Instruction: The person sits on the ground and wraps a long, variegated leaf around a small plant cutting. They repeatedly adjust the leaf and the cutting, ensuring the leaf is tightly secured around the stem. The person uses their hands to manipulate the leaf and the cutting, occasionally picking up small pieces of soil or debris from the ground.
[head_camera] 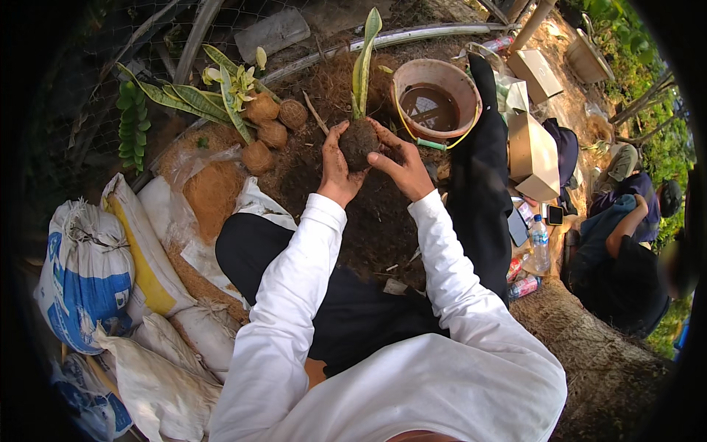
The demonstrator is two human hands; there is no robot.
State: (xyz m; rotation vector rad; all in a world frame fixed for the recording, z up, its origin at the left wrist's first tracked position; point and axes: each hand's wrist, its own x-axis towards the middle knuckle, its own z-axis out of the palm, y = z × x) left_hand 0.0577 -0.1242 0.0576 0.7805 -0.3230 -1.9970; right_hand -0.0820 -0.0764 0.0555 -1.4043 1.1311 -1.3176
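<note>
Between my palms I hold a dark ball of soil (pixel 359 145) with a snake plant (pixel 364 66) standing upright out of its top. My left hand (pixel 338 166) cups the ball from the left and below. On the opposite side my right hand (pixel 406 163) presses it with thumb and fingers. Soil clings to the fingers of both hands. Loose dark soil (pixel 370 221) covers the ground beneath, between my legs. Several fibre-wrapped balls (pixel 272 135) lie to the left, beside more snake plant leaves (pixel 199 102).
A bucket of muddy water (pixel 431 105) stands right of the plant. Coconut fibre (pixel 212 193) lies in a plastic bag at left, near filled sacks (pixel 91 276). Cardboard boxes (pixel 531 157), a water bottle (pixel 539 243) and a phone (pixel 518 227) are at right. Two people (pixel 618 265) sit beyond.
</note>
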